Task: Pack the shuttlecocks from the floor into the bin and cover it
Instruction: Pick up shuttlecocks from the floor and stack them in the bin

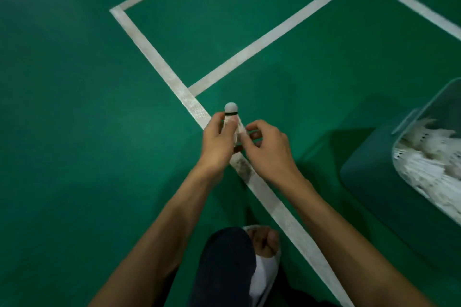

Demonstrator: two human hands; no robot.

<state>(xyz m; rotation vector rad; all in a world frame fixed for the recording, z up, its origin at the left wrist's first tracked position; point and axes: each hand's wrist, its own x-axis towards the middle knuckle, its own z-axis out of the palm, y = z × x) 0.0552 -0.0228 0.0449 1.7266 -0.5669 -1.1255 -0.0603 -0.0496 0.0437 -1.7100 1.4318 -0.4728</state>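
**Shuttlecock held in both hands, bin off to the right**

Obs: One shuttlecock [232,117] is held clear of the green floor [74,107], in front of the person and over a white court line [154,57]. Its long axis runs away from the body. The rounded cork tip with its dark band points forward, and the feather skirt points back toward the wrists, mostly hidden between the hands.

Left hand [219,142]: fingers [219,119] and thumb curl round the neck just under the band. This looks like the main grip.

Right hand [268,147]: thumb and forefinger pinch the skirt's right edge, and the other fingers are loosely curled. It may be straightening a feather; I cannot tell.

Bin [369,182]: dark green and standing on the floor at the right edge of view, well apart from the hands. It is open, with a pile of white shuttlecocks [429,157] inside reaching near the rim. A translucent panel [446,99] rises at its far edge. Whether this is the cover is unclear, as it is cut off by the frame.

Key relation: the bin lies to the right of the hands and slightly nearer the body. The right hand is the nearer one, but the firmer hold is on the left.

Judgement: the task is at the packing stage, with the cover not yet on. The next move probably calls for a rightward carry, either passing the shuttlecock to the right hand or reaching across with the left.

Risk: the pile is high, so one dropped in loosely may roll out.

Also in view: a foot in a pale sandal [264,242], bottom centre.
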